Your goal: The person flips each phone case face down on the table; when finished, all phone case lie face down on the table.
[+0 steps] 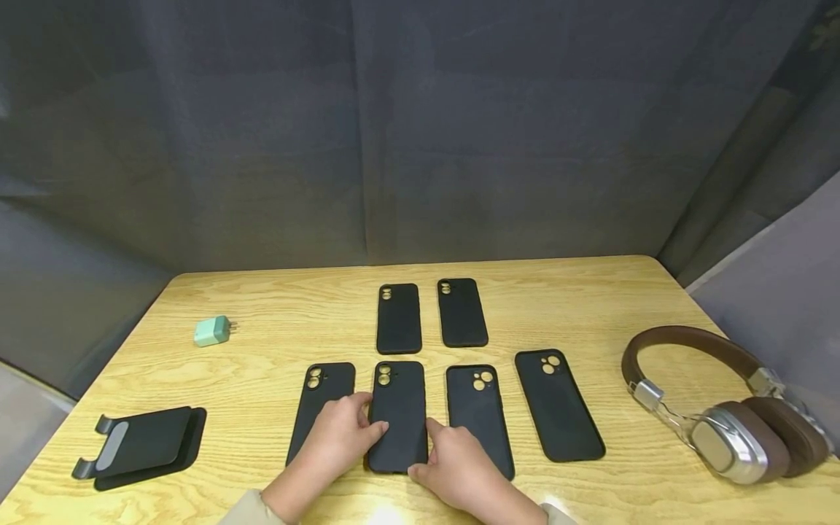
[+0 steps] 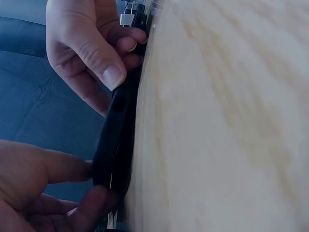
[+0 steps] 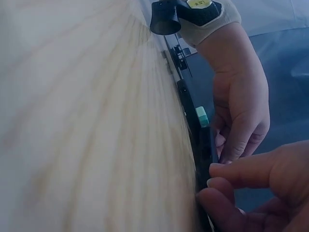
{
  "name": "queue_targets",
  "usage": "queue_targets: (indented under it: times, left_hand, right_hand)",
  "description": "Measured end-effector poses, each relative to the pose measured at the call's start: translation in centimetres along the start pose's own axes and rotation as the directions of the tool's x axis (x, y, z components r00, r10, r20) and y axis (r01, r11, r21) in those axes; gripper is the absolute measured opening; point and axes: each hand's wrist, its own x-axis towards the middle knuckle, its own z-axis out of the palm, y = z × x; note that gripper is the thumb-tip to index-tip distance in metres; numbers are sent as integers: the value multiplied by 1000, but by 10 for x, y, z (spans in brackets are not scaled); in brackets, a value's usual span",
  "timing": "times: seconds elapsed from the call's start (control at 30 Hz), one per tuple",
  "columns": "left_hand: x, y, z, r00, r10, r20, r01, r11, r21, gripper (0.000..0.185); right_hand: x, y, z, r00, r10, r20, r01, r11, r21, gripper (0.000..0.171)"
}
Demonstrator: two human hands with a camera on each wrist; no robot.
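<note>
Several black phone cases lie in two rows on the wooden table (image 1: pixel 590 299). Both hands hold the middle case of the front row (image 1: pixel 398 408). My left hand (image 1: pixel 369 424) grips its left edge, thumb on top. My right hand (image 1: pixel 425 450) pinches its lower right edge. In the left wrist view the case (image 2: pixel 116 145) is seen edge-on, with my left hand (image 2: pixel 72 186) pinching it from below and my right hand (image 2: pixel 113 60) curled on it above. The right wrist view shows the same case (image 3: pixel 205 150) between my right hand (image 3: pixel 217 181) and my left hand (image 3: pixel 231 145).
Beside the held case lie black cases at left (image 1: pixel 321 394) and right (image 1: pixel 479 415), one further right (image 1: pixel 558 405), and two behind (image 1: pixel 398 318) (image 1: pixel 462 312). A green charger (image 1: pixel 212 331) and a black phone stand (image 1: pixel 141 445) sit left. Brown headphones (image 1: pixel 722 408) lie right.
</note>
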Motion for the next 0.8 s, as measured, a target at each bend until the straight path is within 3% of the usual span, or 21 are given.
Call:
queue_targets:
  times: [0.43, 0.67, 0.8]
  left_hand:
    - [-1, 0, 0, 999, -40, 33, 39, 999, 25, 52]
    - [-3, 4, -3, 997, 35, -63, -32, 998, 57, 51]
    - [-3, 9, -4, 993, 69, -95, -70, 997, -13, 47]
  right_hand:
    - [1, -1, -1, 999, 34, 19, -35, 999, 7, 69]
    - [-9, -2, -11, 1000, -16, -3, 17, 995, 93, 72]
    - [-15, -3, -20, 999, -43, -26, 46, 991, 128, 71]
